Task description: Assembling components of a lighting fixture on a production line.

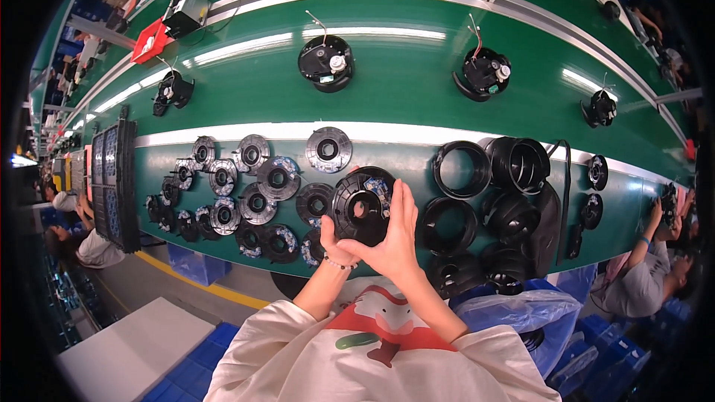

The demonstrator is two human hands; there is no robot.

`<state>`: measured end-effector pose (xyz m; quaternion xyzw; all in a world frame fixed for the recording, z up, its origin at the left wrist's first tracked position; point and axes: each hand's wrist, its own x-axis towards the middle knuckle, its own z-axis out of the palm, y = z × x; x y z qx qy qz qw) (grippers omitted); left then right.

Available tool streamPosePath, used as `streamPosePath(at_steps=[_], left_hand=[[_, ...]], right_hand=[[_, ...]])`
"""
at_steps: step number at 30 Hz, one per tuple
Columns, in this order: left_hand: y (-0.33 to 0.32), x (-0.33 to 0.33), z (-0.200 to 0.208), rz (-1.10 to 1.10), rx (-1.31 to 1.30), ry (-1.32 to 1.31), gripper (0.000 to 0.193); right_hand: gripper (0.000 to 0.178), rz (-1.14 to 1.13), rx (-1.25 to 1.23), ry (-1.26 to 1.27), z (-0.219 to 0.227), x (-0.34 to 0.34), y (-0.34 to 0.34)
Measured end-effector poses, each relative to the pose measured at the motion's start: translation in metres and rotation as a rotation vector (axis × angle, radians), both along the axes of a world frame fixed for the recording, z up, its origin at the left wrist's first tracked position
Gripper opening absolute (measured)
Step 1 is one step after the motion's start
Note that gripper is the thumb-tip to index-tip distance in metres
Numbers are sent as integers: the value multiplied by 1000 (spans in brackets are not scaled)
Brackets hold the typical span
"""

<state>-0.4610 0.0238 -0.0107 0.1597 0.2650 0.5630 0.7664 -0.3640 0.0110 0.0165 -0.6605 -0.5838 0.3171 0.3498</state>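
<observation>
Above the bench's near part, a black round plastic housing [347, 202] is held between my two hands. It has a hole in its middle and a blue circuit board along its upper right. My left hand [339, 244] grips its lower left edge, thumb raised. My right hand [393, 238] wraps its right side, with fingers pointing up and thumb along the bottom. Skin shows through the hole. To the left lie several black discs with blue circuit boards [278, 178], one close by my left hand [314, 201]. On the right are several black rings [450, 225].
Behind, on a green surface [402, 67], stand black round units with wires [326, 63]. A black rack of blue boards [115, 186] stands at left. Blue bins with plastic liners [521, 313] are at lower right. Other people [640, 275] work at both sides.
</observation>
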Motion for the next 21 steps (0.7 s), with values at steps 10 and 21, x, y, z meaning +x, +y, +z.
streamPosePath(at_steps=[10, 21], left_hand=[[5, -11, -7, -98, -112, -92, 78], [5, 3, -9, -153, -12, 17, 93]], right_hand=[[116, 28, 113, -208, 13, 1, 11], [107, 221, 147, -118, -12, 13, 17]])
